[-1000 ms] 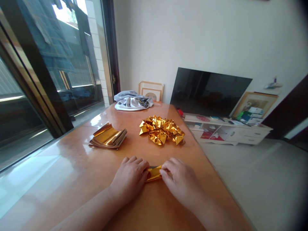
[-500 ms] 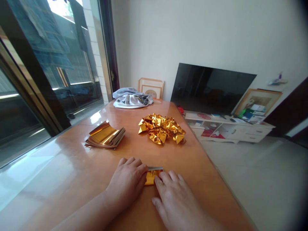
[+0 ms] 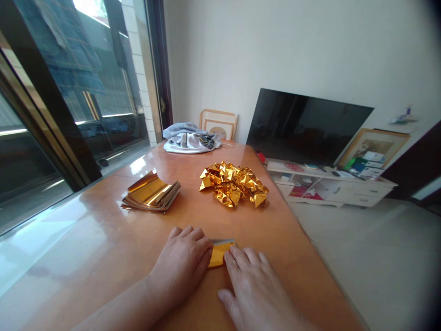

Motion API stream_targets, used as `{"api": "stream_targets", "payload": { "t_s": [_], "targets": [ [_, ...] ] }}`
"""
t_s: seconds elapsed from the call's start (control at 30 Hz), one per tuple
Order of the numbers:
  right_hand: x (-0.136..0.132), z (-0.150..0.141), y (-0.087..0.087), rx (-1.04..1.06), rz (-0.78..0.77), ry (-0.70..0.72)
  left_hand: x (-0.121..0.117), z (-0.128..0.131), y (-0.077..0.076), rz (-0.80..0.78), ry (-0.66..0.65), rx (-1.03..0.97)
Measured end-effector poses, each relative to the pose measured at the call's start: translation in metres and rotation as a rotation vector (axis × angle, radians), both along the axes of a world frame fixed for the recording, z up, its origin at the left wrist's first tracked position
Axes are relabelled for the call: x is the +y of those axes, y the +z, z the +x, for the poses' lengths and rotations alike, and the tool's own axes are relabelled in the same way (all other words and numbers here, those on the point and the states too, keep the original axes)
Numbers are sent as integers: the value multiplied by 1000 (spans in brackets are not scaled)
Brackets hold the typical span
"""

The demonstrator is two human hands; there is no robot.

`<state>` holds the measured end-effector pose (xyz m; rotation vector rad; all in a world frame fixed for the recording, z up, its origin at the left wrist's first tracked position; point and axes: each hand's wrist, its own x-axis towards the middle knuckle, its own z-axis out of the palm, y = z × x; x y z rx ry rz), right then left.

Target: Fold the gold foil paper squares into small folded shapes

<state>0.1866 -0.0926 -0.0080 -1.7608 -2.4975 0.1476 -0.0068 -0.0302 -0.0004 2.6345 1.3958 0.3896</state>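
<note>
A small strip of folded gold foil paper (image 3: 218, 255) lies on the table between my hands, with a thin grey edge showing along its far side. My left hand (image 3: 184, 255) covers its left end, fingers curled and pressed together over it; what the fingertips grip is partly hidden. On its right end rest the fingertips of my right hand (image 3: 257, 280), whose fingers lie stretched out and whose thumb sticks out to the side on the tabletop. Farther off, a stack of gold foil sheets (image 3: 151, 193) sits at the left, and a heap of folded gold foil pieces (image 3: 234, 184) at the right.
The glossy wooden table (image 3: 165, 230) ends along a slanting right edge. At its far end lies a bundle of grey cloth (image 3: 189, 140). Beyond stand a television (image 3: 306, 128) and a low white cabinet (image 3: 344, 191). A glass sliding door (image 3: 106, 92) is at the left.
My right fingers have shifted slightly right along the foil paper, whose surface now looks smoother. My left hand stays nearly in place. The view has tilted a little.
</note>
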Motion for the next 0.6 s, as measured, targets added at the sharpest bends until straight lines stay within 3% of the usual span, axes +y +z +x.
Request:
{"api": "stream_targets", "payload": {
  "t_s": [0.27,0.43,0.6],
  "targets": [
    [2,1,-2,42,23,-12,-1,-1,3,-18,-22,-13],
    [2,1,9,96,31,-9,-1,-1,5,-24,-22,-9],
    [17,10,18,276,91,-68,-2,-1,10,-60,-43,-7]
  ]
}}
